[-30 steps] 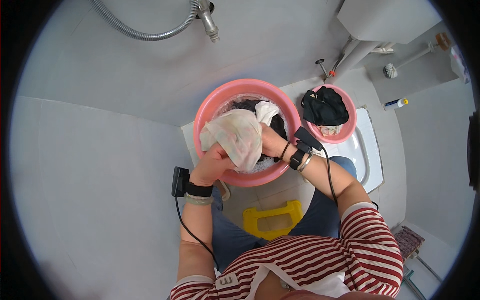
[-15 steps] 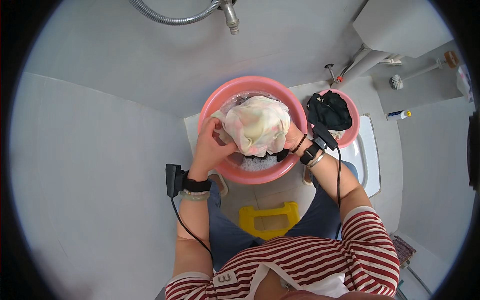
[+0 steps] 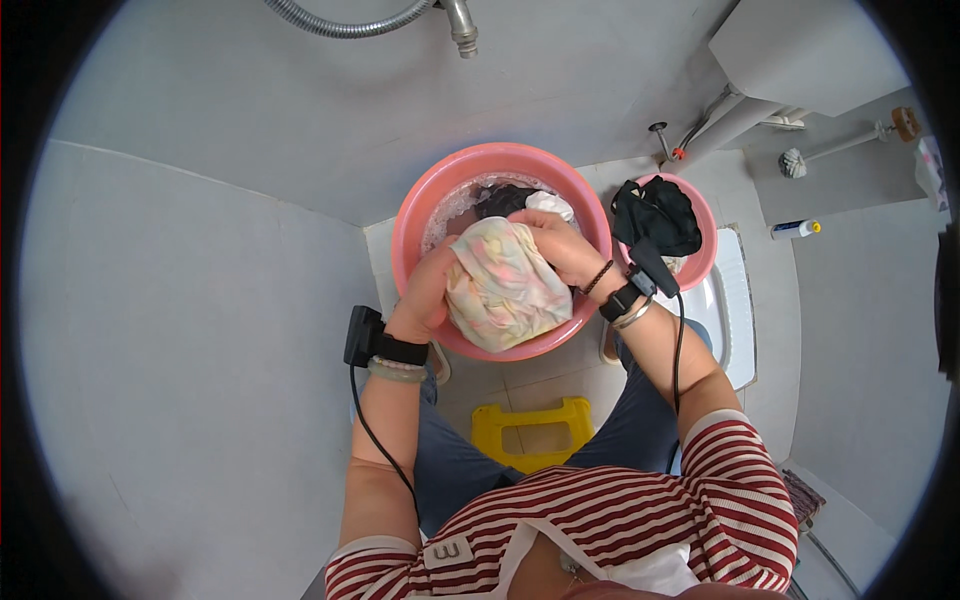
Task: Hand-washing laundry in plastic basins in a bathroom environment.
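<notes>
A wet, pale garment [image 3: 508, 285] with pink and yellow patches hangs bunched over the near half of a large pink basin [image 3: 408, 190]. My left hand [image 3: 430, 285] is closed on its left side, the fingertips hidden by the cloth. At its upper right edge, my right hand [image 3: 562, 248] grips it with bent fingers. Behind the garment, sudsy water [image 3: 448, 208] shows in the basin, along with a dark cloth [image 3: 503, 200] and a white cloth [image 3: 549, 206].
A smaller pink basin [image 3: 708, 225] with black clothing [image 3: 658, 218] stands at the right, beside a white squat toilet [image 3: 740, 300]. Between my legs is a yellow stool [image 3: 490, 428]. A tap [image 3: 462, 30] juts from the wall ahead; a bottle [image 3: 793, 230] lies farther right.
The garment has come nearer to me and turned in my hands, uncovering dark and white cloths behind it. My right hand has shifted from its right side to its upper edge.
</notes>
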The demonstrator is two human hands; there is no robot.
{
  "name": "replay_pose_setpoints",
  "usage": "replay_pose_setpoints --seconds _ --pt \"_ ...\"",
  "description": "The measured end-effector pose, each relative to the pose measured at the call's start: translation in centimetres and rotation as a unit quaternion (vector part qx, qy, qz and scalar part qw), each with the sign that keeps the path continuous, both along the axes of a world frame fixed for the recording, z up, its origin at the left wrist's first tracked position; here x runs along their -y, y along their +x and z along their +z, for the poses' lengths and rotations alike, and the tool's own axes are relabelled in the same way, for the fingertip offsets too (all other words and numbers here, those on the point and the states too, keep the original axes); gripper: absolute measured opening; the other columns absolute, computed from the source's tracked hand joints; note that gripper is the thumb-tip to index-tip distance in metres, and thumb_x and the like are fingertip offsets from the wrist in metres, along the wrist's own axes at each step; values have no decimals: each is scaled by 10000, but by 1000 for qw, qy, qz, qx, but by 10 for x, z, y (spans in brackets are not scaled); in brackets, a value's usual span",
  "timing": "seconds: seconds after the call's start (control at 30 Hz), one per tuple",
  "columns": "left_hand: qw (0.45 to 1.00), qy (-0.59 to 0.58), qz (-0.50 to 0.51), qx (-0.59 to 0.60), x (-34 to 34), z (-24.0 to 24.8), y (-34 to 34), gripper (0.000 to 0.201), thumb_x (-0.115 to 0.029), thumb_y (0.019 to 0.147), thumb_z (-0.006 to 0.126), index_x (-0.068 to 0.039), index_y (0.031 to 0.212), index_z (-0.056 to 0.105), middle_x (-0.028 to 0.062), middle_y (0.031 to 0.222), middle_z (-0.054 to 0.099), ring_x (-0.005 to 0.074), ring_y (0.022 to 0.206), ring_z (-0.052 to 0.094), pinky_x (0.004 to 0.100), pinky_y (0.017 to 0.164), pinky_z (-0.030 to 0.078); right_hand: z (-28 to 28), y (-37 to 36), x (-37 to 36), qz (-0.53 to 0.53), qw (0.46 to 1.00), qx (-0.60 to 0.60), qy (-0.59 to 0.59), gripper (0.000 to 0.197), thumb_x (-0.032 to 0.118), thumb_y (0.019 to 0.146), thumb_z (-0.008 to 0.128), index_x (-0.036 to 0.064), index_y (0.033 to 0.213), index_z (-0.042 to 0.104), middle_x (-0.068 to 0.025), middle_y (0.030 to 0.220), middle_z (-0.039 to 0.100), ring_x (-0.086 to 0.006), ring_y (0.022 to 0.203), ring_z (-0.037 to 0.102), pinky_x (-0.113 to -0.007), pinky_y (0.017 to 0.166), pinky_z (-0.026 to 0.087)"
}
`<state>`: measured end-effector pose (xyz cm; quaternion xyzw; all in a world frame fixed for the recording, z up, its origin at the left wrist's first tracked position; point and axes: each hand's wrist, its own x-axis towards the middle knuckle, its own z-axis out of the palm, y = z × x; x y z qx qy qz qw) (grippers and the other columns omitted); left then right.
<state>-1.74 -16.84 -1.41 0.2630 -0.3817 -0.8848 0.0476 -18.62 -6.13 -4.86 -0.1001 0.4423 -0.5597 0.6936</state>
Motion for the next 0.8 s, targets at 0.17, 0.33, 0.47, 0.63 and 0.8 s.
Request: replay_pose_setpoints --seconds 0.17,0.33,0.47,0.63,0.8 --pt "978 71 194 15 13 -3 -4 405 -273 908 316 -12 1160 495 120 1136 556 254 1042 539 371 918 421 13 5 -3 -175 877 -432 -117 128 61 820 555 9 936 557 -14 842 561 -52 723 519 -208 611 435" --pt "970 83 227 37 7 11 -14 414 -279 904 318 0 1156 493 133 1148 551 265 1058 530 386 923 418 29 27 -3 -33 816 -570 -93 389 253 722 684 -9 982 562 -87 745 578 -139 694 550 -269 652 449" --pt "976 91 194 48 4 9 -6 403 -283 900 345 -7 1148 502 126 1136 555 260 1039 542 378 893 436 20 20 -2 78 897 -418 -125 463 256 729 688 -21 1074 553 -117 872 633 -177 782 597 -283 724 468" --pt "982 110 152 32 7 16 -3 359 -249 889 397 -1 1115 526 116 1058 583 226 994 561 334 865 449 32 11 -1 -34 990 -100 -89 289 88 814 561 -27 1079 554 -95 997 621 -156 867 600 -281 780 475" --pt "993 -67 49 82 9 10 1 302 -228 885 458 6 1031 581 74 953 605 155 893 583 269 780 458 37 -10 -1 -152 974 102 -132 245 96 855 461 -49 1035 540 -124 995 607 -210 902 604 -328 822 483"
